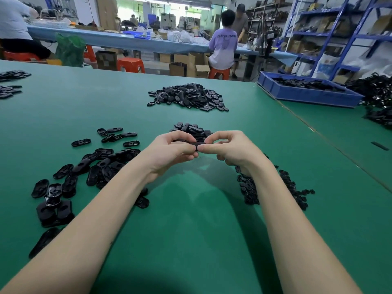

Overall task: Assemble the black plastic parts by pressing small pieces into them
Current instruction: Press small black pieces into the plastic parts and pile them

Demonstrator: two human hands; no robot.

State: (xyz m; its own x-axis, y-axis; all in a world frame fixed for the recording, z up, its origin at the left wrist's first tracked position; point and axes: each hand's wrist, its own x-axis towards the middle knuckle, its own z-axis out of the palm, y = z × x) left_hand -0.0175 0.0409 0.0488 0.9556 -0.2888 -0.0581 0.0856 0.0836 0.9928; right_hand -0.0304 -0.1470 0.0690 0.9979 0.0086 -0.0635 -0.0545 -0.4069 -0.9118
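Workshop shelving (331, 28) | green table (191, 219) | black part piles (187, 96)

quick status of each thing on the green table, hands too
left hand: pinching the black part
right hand: pinching the same part
black part: held between both hands, off the table
small pieces: loose pile by right forearm
blue bin: holds black parts

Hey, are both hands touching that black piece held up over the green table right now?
Touching. The head view shows the left hand and the right hand both pinching the black piece by its ends, fingertips closed on it with no gap.
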